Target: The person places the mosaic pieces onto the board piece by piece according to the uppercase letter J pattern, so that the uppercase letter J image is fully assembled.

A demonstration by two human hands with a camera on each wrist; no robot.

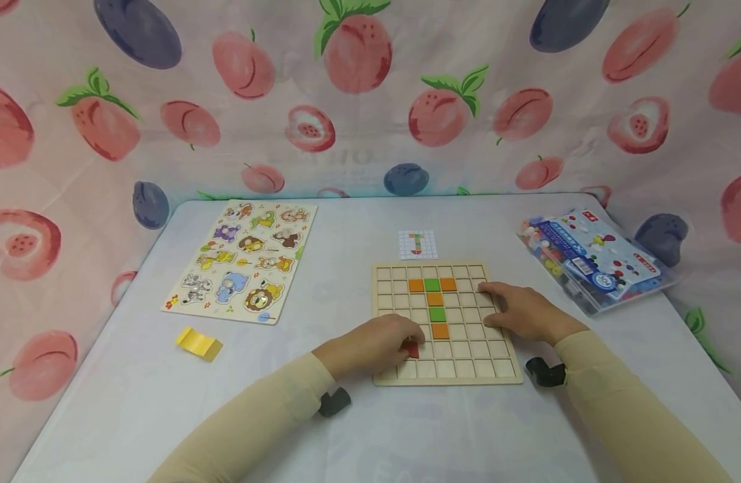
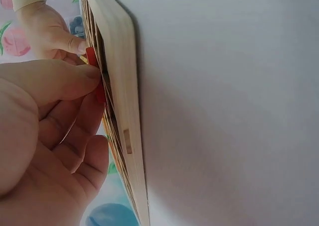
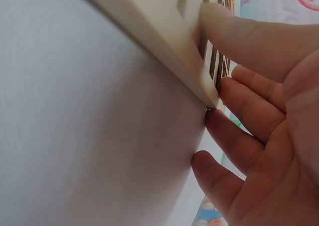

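A wooden grid board (image 1: 467,369) lies on the table, with orange and green square tiles (image 1: 436,314) forming a T shape in its cells. My left hand (image 1: 376,343) pinches a red tile (image 1: 411,349) between thumb and fingers, low over the cells left of the stem. In the left wrist view the red tile (image 2: 90,56) stands tilted at the grid, partly hidden by the thumb. My right hand (image 1: 530,312) rests at the board's right edge, its thumb (image 3: 219,24) on the top face and its fingers spread along the rim.
Behind the board lies a small pattern card (image 1: 417,245) with a coloured figure. An animal puzzle board (image 1: 195,268) is at the left, a folded yellow piece (image 1: 199,344) in front of it. A clear plastic box (image 1: 596,258) of colourful pieces sits at the back right.
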